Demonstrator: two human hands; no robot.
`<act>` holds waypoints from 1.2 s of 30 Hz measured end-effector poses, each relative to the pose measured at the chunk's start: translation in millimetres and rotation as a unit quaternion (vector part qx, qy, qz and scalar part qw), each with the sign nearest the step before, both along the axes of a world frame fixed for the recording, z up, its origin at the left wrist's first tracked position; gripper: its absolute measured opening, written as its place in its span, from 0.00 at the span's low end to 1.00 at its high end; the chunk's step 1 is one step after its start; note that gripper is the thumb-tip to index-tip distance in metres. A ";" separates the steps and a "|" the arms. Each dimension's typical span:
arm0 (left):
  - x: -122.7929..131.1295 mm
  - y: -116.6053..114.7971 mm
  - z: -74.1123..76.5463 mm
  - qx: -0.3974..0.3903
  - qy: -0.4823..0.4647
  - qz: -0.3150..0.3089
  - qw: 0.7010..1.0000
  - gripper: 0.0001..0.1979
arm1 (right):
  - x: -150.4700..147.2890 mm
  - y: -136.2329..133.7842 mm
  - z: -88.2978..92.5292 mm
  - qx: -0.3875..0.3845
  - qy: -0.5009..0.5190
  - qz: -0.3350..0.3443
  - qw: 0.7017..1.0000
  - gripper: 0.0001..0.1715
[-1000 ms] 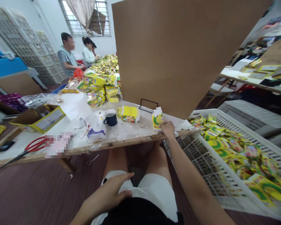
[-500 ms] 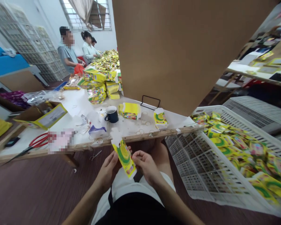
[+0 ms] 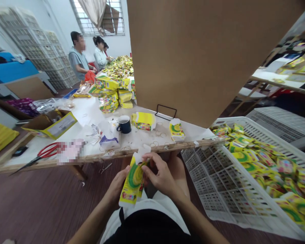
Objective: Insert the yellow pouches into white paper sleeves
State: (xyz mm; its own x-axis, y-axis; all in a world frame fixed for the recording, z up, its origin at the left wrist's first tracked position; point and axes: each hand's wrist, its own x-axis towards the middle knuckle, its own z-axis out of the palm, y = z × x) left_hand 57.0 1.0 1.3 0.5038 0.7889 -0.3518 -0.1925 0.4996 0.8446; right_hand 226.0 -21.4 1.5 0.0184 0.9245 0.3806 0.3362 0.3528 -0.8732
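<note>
A flat yellow and green carton (image 3: 132,181) is held over my lap, just below the table's front edge. My left hand (image 3: 118,184) grips its left side and lower part. My right hand (image 3: 159,174) pinches its top right corner by the white flap. On the white table (image 3: 88,117) stands a small stack of the same flat cartons (image 3: 177,129), with a folded yellow box (image 3: 142,121) to its left.
A white plastic crate (image 3: 218,183) full of yellow packets stands at my right. A large brown board (image 3: 200,51) rises behind the table. A dark mug (image 3: 124,124), red scissors (image 3: 42,154), an open cardboard box (image 3: 51,122) and rubber bands lie on the table. Two people work at the far end.
My right hand took one carton off the stack on the table and brought it to my lap. My left hand rose from my thigh and took hold of it. The carton now stands more upright.
</note>
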 end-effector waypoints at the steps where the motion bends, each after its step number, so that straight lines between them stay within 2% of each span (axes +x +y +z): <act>1: 0.4 -0.2 -0.7 -0.012 -0.005 -0.015 1.000 0.26 | 0.1 0.5 -1.3 -0.011 0.033 0.001 0.999 0.12; 4: 2.2 0.3 -3.3 -0.033 -0.012 -0.034 0.999 0.25 | 0.6 -0.2 -3.2 -0.028 0.097 0.005 0.995 0.05; 7: 4.3 1.1 -4.8 -0.026 -0.007 -0.022 0.999 0.24 | 0.6 -2.9 -1.7 0.003 0.059 -0.002 0.998 0.00; 10: 5.2 0.4 -4.5 -0.064 -0.027 -0.030 0.997 0.25 | -0.3 -5.2 -1.0 0.022 -0.011 0.013 1.000 0.08; 15: 3.3 -1.3 -1.2 -0.130 -0.032 -0.049 0.990 0.28 | -1.0 -6.8 -1.6 -0.003 -0.057 0.034 0.998 0.16; 24: 0.8 -0.6 4.4 -0.089 -0.028 -0.043 0.995 0.21 | -6.7 -6.3 -1.1 -0.010 -0.070 0.006 0.998 0.19; 27: 1.0 -0.3 2.3 -0.065 -0.026 -0.028 0.997 0.19 | -6.5 -5.9 -2.1 -0.010 -0.073 -0.002 0.997 0.19; 31: -1.0 1.4 -3.8 -0.065 0.002 -0.023 0.998 0.22 | -3.0 -5.6 -2.2 -0.017 -0.094 0.020 0.995 0.15; 34: -2.6 3.5 -4.6 -0.052 0.010 0.025 0.998 0.21 | -3.2 -6.3 -3.9 -0.004 -0.077 0.026 0.997 0.15; 36: -2.8 4.2 -2.4 -0.046 0.014 0.059 0.997 0.20 | -6.8 -7.3 -7.2 0.011 -0.030 -0.021 0.999 0.21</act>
